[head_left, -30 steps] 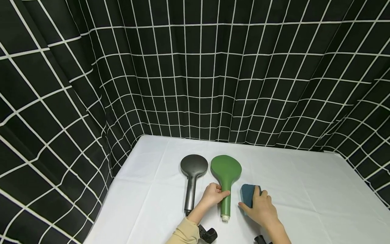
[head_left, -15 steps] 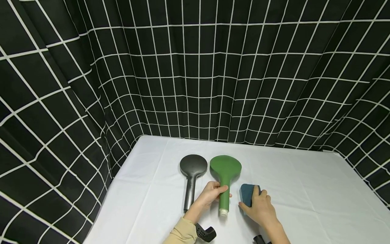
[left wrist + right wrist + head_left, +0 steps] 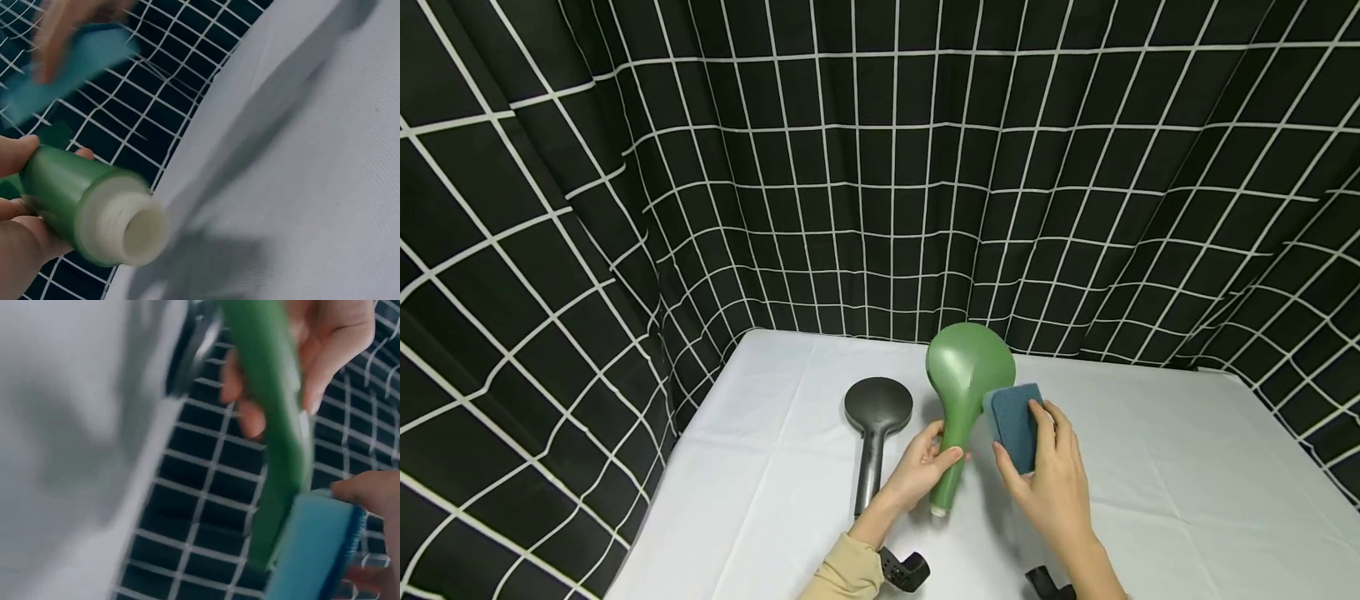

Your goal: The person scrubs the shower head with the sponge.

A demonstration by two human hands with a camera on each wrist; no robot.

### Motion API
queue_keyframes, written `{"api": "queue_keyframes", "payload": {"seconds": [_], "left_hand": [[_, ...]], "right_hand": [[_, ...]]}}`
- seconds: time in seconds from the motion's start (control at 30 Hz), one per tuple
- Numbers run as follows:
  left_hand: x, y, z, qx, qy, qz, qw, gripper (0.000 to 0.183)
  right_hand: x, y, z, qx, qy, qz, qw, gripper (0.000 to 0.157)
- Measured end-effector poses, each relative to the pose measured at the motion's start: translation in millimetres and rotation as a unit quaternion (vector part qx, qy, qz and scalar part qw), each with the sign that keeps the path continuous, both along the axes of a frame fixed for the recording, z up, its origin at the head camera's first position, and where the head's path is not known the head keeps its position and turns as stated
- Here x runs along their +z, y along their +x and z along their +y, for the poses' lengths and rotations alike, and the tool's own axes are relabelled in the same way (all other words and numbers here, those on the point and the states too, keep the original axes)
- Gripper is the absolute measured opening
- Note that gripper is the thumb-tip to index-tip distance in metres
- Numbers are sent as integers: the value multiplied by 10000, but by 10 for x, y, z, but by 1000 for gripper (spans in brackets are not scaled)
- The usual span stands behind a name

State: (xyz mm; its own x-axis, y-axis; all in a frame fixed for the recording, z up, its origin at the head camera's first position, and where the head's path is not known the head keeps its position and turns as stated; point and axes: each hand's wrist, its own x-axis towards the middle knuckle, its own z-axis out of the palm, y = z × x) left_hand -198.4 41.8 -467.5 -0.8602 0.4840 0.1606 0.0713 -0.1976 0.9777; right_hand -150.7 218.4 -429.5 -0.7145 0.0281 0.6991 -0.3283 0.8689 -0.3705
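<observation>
My left hand [image 3: 919, 468] grips the handle of a green shower head [image 3: 967, 367], held up off the white table and tilted, its round head upward. Its pale threaded end [image 3: 140, 228] points at the camera in the left wrist view. A blue sponge [image 3: 1017, 427], lighter on one side and dark on the other, is pinched in my right hand [image 3: 1054, 479]. The sponge sits right at the lower right edge of the green head. In the right wrist view the light face of the sponge [image 3: 312, 547] overlaps the green shower head [image 3: 275, 425].
A dark grey shower head [image 3: 878, 407] lies on the white-covered table [image 3: 775, 467], left of my left hand. Behind the table hangs a black curtain with white grid lines [image 3: 850, 167]. Black wrist devices [image 3: 906, 571] show below the hands.
Both hands have lifted from the table. The green shower head has risen and tilted, its head going up and right. The sponge has moved up and over to its edge.
</observation>
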Motion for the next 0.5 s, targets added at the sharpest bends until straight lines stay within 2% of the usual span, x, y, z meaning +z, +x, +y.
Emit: {"api": "queue_keyframes", "payload": {"seconds": [0.13, 0.23, 0.37, 0.5], "left_hand": [[75, 33, -1, -45, -182, 507, 9985, 39], [198, 102, -14, -126, -236, 856, 9960, 41], [344, 180, -47, -304, -323, 1186, 9919, 40], [358, 190, -60, -428, -334, 1408, 9886, 40]], "right_hand": [[183, -134, -153, 933, 262, 887, 9913, 62], [275, -234, -249, 1300, 597, 1225, 9821, 56], [383, -382, -274, 1435, 692, 1519, 9755, 51], [545, -538, -182, 1239, 308, 1647, 9780, 49]]}}
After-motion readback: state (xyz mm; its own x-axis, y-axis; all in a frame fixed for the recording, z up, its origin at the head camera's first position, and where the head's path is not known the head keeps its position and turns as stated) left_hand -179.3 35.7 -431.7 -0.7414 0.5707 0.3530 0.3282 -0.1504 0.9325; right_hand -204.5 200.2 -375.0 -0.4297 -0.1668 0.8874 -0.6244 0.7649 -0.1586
